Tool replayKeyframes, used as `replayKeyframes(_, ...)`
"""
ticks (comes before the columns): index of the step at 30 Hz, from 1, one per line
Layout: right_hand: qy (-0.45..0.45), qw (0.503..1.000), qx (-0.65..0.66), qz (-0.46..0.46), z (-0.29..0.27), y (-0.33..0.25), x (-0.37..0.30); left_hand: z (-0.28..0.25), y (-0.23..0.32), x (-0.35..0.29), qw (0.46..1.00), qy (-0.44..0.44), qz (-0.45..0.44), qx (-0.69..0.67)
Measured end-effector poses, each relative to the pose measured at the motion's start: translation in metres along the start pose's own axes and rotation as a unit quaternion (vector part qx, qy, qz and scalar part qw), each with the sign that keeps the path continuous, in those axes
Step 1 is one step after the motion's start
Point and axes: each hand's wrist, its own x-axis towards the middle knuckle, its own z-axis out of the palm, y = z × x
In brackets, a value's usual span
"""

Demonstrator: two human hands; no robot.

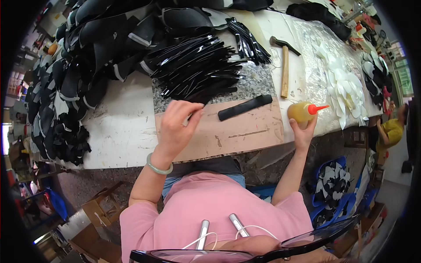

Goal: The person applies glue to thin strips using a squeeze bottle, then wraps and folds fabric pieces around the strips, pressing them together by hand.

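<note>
My left hand (177, 125) rests on a tan board (245, 131) and pinches the near end of a shiny black strip from the fanned heap of black strips (197, 65) on a speckled stone slab (256, 83). A pale green bangle sits on that wrist. My right hand (303, 131) grips a yellow squeeze bottle (302, 111) with a red nozzle pointing right, at the board's right edge. A black flat bar (244, 107) lies on the board between the hands.
A wooden-handled hammer (285, 65) lies right of the slab. White cut pieces (346, 87) sit on clear plastic at the right. Black shoe parts (66, 79) are piled at the left and back. A blue bin with more pieces (333, 184) stands on the floor; another person in yellow (388, 131) is at far right.
</note>
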Motion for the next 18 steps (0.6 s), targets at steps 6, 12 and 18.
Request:
replayKeyframes(6, 0.109, 0.899, -0.230, -0.357, 0.013, -0.055, -0.016, 0.055, 0.015, 0.008, 0.985, -0.132, 0.106, -0.046)
replayKeyframes(12, -0.159, 0.890, -0.294, -0.309, 0.081, -0.050, 0.014, 0.124, 0.010, 0.024, 0.976, -0.149, 0.156, -0.032)
replayKeyframes(18, -0.229, 0.808, -0.407, -0.359, 0.087, -0.046, 0.029, 0.133, 0.005, 0.023, 0.974, -0.164, 0.158, -0.016)
